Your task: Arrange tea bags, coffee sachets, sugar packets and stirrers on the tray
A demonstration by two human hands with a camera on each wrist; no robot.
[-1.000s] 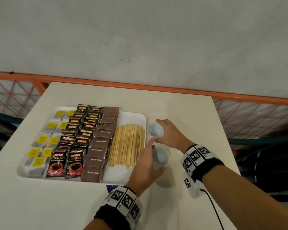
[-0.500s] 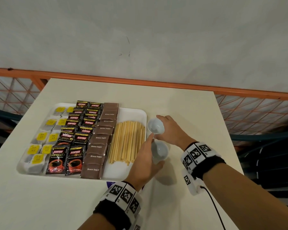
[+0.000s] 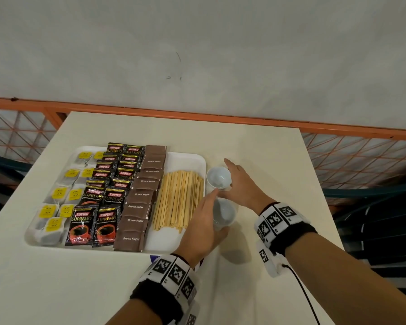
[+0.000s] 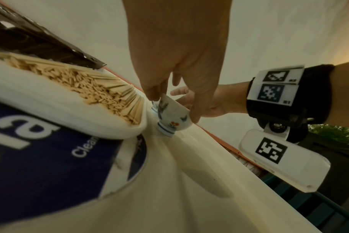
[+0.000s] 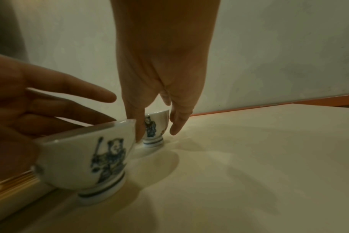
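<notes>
A white tray (image 3: 182,160) holds rows of yellow-tagged tea bags (image 3: 56,193), black coffee sachets (image 3: 110,195), brown sugar packets (image 3: 138,207) and a bundle of wooden stirrers (image 3: 178,198). Two small painted cups stand on the table just right of the tray. My left hand (image 3: 220,210) grips the near cup (image 4: 173,116) between thumb and fingers. My right hand (image 5: 156,134) flanks the far cup (image 5: 155,126) with straight fingers; the thumb touches it and a small gap shows on the other side.
A blue round label (image 4: 40,157) pokes out from under the tray's front edge. An orange rail (image 3: 220,118) with mesh runs behind the cream table (image 3: 267,160), and a grey wall rises beyond it. The table's right edge lies close to my right wrist.
My right hand's fingers have straightened and spread off the far cup. The left hand keeps its hold on the near cup. The tray's contents have not moved.
</notes>
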